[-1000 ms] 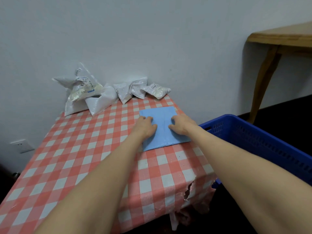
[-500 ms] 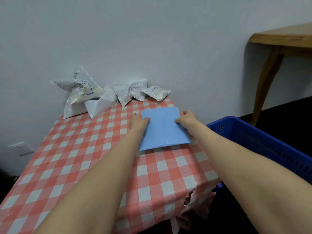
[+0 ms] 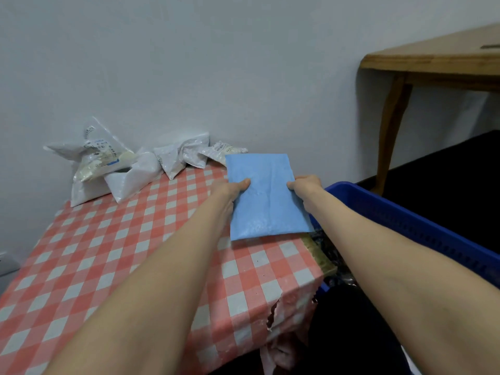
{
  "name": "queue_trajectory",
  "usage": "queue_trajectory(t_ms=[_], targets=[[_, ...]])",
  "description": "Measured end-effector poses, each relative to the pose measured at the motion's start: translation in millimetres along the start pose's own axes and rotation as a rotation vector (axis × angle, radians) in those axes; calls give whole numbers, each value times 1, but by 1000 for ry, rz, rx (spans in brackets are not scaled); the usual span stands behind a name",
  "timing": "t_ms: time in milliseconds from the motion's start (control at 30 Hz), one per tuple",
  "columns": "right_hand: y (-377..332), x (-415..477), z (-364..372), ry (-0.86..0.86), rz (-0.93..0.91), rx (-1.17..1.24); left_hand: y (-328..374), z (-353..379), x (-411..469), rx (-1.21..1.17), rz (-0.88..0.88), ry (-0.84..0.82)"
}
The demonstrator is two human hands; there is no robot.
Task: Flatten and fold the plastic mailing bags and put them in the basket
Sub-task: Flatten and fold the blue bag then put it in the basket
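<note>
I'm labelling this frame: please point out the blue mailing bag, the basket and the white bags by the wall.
blue mailing bag (image 3: 266,204): head view, centre of its upper face.
basket (image 3: 416,228): head view, its side wall.
white bags (image 3: 132,181): head view, front bag of the pile.

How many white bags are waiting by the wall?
5: labelled white bag leftmost, plain one beside it, two mid-row, small one rightmost; overlap may hide more.
</note>
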State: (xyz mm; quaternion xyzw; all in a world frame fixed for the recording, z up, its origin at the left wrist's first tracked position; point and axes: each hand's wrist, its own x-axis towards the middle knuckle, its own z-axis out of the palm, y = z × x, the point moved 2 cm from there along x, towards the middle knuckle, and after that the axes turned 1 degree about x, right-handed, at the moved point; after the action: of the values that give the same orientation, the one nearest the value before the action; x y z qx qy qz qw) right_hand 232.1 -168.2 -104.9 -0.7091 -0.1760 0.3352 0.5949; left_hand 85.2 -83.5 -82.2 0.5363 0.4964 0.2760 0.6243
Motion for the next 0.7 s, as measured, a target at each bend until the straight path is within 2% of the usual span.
queue_trajectory(t_ms=[300, 467, 700], targets=[[9, 11, -76, 104, -39, 58, -3, 81, -3, 50, 66, -16], [28, 22, -121, 235, -23, 104, -9, 132, -5, 140, 127, -57], [70, 34, -181, 441, 72, 143, -32, 201, -6, 285, 127, -170]])
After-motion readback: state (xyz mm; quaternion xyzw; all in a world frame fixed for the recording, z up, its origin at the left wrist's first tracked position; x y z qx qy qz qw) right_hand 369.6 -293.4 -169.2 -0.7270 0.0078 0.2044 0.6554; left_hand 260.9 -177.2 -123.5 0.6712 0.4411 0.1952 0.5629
